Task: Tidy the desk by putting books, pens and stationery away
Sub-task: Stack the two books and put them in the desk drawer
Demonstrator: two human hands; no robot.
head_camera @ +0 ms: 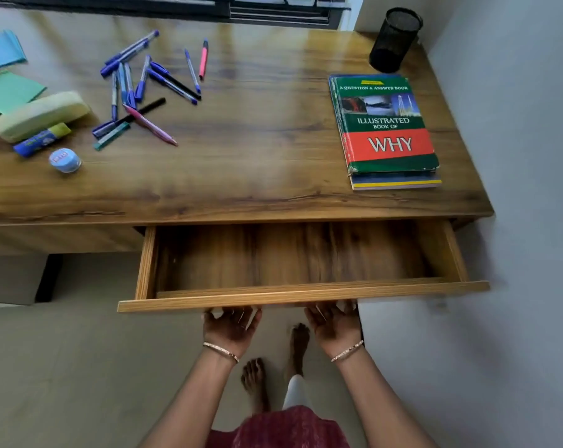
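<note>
A wooden drawer (301, 299) stands pulled out under the desk's front edge, with nothing inside it. My left hand (230, 326) and my right hand (333, 323) are palm-up beneath its front panel, fingertips hooked under the lower edge. On the desk's right side lies a short stack of books (387, 130), the top one green and red, titled "WHY". Several pens (141, 85) are scattered at the left, beside a pink highlighter (203, 59).
A black mesh pen holder (395, 38) stands at the far right corner, by the wall. At the left lie a pale yellow case (41, 116), a blue glue stick (41, 139), a small round tub (65, 160) and coloured paper (10, 90).
</note>
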